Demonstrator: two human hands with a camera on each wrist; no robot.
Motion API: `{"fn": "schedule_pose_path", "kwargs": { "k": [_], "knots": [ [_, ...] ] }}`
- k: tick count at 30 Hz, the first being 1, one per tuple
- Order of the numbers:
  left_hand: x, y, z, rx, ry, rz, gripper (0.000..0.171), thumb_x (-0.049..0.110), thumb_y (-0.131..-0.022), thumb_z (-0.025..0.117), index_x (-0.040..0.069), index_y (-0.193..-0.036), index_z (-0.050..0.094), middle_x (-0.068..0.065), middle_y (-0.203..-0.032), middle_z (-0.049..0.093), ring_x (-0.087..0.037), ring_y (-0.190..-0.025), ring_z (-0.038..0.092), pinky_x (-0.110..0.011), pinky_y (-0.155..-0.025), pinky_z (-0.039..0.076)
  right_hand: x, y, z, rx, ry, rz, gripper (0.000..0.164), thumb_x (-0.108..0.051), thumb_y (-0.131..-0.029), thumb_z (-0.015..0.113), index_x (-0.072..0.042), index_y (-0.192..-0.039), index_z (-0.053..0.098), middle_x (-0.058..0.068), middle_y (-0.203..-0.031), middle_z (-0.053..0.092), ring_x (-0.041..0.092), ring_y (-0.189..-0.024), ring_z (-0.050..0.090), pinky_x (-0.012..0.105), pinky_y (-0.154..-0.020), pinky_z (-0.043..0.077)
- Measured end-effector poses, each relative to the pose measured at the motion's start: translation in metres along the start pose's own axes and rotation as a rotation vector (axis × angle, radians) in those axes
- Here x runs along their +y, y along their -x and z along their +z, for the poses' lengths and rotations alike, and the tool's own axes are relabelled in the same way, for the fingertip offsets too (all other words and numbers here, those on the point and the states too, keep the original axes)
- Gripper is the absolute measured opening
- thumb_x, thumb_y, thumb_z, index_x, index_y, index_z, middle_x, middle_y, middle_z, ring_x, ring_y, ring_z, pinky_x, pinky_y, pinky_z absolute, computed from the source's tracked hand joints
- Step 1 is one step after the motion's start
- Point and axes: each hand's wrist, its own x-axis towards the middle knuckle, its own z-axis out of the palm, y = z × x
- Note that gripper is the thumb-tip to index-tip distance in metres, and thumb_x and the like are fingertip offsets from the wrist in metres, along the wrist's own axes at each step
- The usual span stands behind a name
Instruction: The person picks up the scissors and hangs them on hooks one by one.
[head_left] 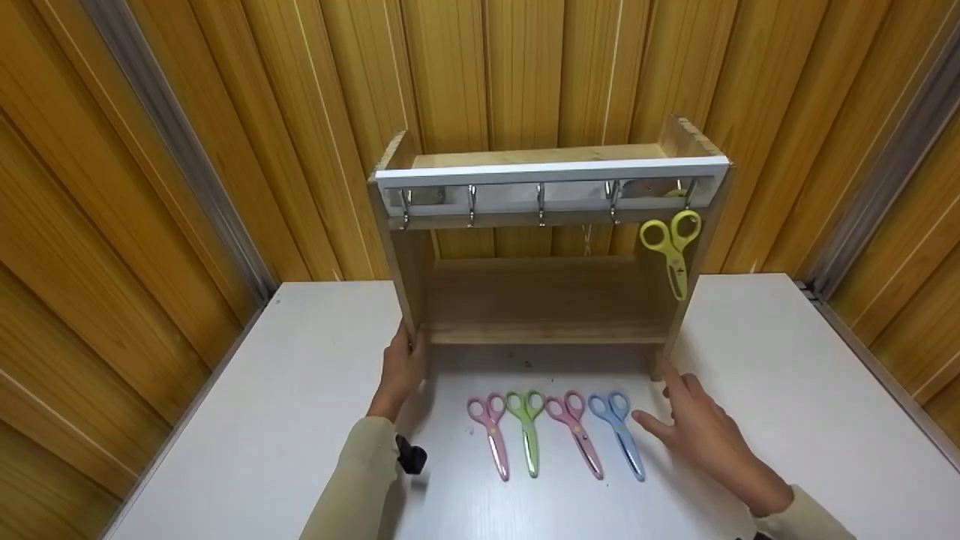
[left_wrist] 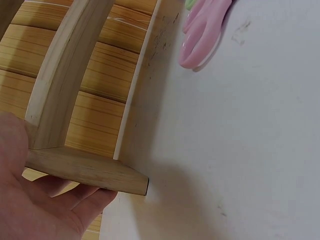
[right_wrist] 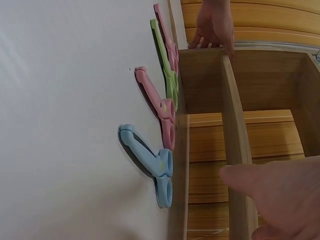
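Observation:
A small wooden shelf [head_left: 540,331] stands on the white table, with a metal hook rail [head_left: 510,196] across its upper front. My left hand [head_left: 403,373] grips the lower part of the left side panel [left_wrist: 90,172], thumb on one side and fingers on the other. At the lower right panel, my right hand [head_left: 701,424] touches the wood with its fingertips, its thumb held out straight. Yellow scissors [head_left: 677,274] hang by one loop from the rightmost hook. Before the shelf lie pink scissors [head_left: 498,450], green scissors [head_left: 530,442], more pink scissors [head_left: 583,442] and blue scissors [right_wrist: 145,155], handles toward the shelf.
Several hooks [head_left: 541,206] on the rail carry nothing. Wood-look panelling [head_left: 517,75] rises behind the table [head_left: 330,337] and along both sides. A black strap piece [head_left: 411,456] sits on the left wrist.

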Motion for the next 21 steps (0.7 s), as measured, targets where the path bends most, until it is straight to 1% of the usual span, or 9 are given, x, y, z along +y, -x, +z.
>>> {"fn": "schedule_pose_path", "kwargs": {
  "k": [1,3,5,7,10,15,16,18,21],
  "knots": [
    [0.0,0.0,0.0,0.0,0.003,-0.001,0.058,0.031,-0.113,0.04,0.012,-0.165,0.021,-0.02,-0.16,0.039,-0.036,-0.143,0.045,-0.053,-0.113,0.039,0.0,0.0,0.002,-0.019,0.012,0.003,0.095,-0.036,-0.089,0.082,0.001,-0.158,0.028,0.026,-0.116,0.056,0.036,-0.095,0.066,0.052,-0.068,0.056],
    [0.0,0.0,0.0,-0.001,0.001,-0.003,0.058,0.031,-0.113,0.04,0.01,-0.165,0.021,-0.021,-0.159,0.04,-0.037,-0.142,0.046,-0.053,-0.113,0.039,-0.002,0.0,0.005,-0.073,0.034,0.028,0.099,-0.04,-0.088,0.083,0.001,-0.159,0.027,0.028,-0.119,0.055,0.039,-0.101,0.065,0.057,-0.074,0.057],
    [0.001,-0.001,0.0,-0.001,0.006,-0.007,0.059,0.031,-0.113,0.04,0.01,-0.164,0.022,-0.021,-0.159,0.041,-0.037,-0.141,0.048,-0.053,-0.112,0.04,-0.004,0.0,0.008,-0.124,0.056,0.049,0.101,-0.043,-0.086,0.083,0.001,-0.159,0.027,0.034,-0.126,0.053,0.044,-0.107,0.063,0.062,-0.081,0.055],
    [0.001,-0.001,0.0,-0.003,0.01,-0.011,0.059,0.032,-0.113,0.041,0.011,-0.165,0.022,-0.021,-0.159,0.041,-0.037,-0.141,0.048,-0.052,-0.113,0.04,-0.005,0.0,0.01,-0.156,0.077,0.058,0.102,-0.045,-0.086,0.083,0.001,-0.159,0.029,0.038,-0.129,0.05,0.045,-0.107,0.062,0.064,-0.083,0.054],
    [0.001,-0.001,0.0,-0.004,0.014,-0.007,0.059,0.034,-0.113,0.041,0.012,-0.165,0.022,-0.02,-0.159,0.041,-0.037,-0.141,0.047,-0.052,-0.113,0.039,-0.006,0.003,0.014,-0.164,0.099,0.04,0.098,-0.045,-0.085,0.083,0.003,-0.156,0.035,0.042,-0.133,0.048,0.05,-0.11,0.061,0.068,-0.083,0.052],
    [0.0,0.0,-0.001,0.001,0.01,0.018,0.059,0.033,-0.113,0.041,0.012,-0.164,0.023,-0.02,-0.159,0.041,-0.035,-0.141,0.048,-0.052,-0.112,0.04,-0.006,0.007,0.02,-0.155,0.112,-0.012,0.09,-0.042,-0.085,0.084,0.003,-0.15,0.044,0.041,-0.131,0.052,0.055,-0.111,0.061,0.068,-0.076,0.052],
    [0.0,0.0,-0.001,0.001,0.011,0.02,0.059,0.033,-0.112,0.042,0.012,-0.164,0.023,-0.02,-0.159,0.041,-0.035,-0.141,0.048,-0.052,-0.112,0.041,-0.006,0.007,0.021,-0.159,0.115,-0.018,0.089,-0.042,-0.084,0.084,0.004,-0.15,0.045,0.041,-0.129,0.054,0.054,-0.11,0.062,0.068,-0.075,0.053],
    [0.0,0.0,-0.001,0.001,0.009,0.024,0.059,0.033,-0.113,0.042,0.011,-0.164,0.024,-0.02,-0.159,0.042,-0.035,-0.141,0.048,-0.052,-0.112,0.041,-0.007,0.008,0.022,-0.167,0.12,-0.023,0.088,-0.042,-0.084,0.085,0.004,-0.148,0.047,0.036,-0.124,0.057,0.048,-0.104,0.065,0.066,-0.073,0.053],
    [0.0,0.0,-0.001,0.0,0.012,0.017,0.06,0.034,-0.112,0.042,0.012,-0.164,0.023,-0.02,-0.159,0.042,-0.035,-0.141,0.048,-0.052,-0.113,0.04,-0.009,0.007,0.024,-0.168,0.127,-0.024,0.085,-0.042,-0.082,0.086,0.003,-0.145,0.051,0.028,-0.114,0.06,0.036,-0.091,0.065,0.061,-0.069,0.054]
  ]
}}
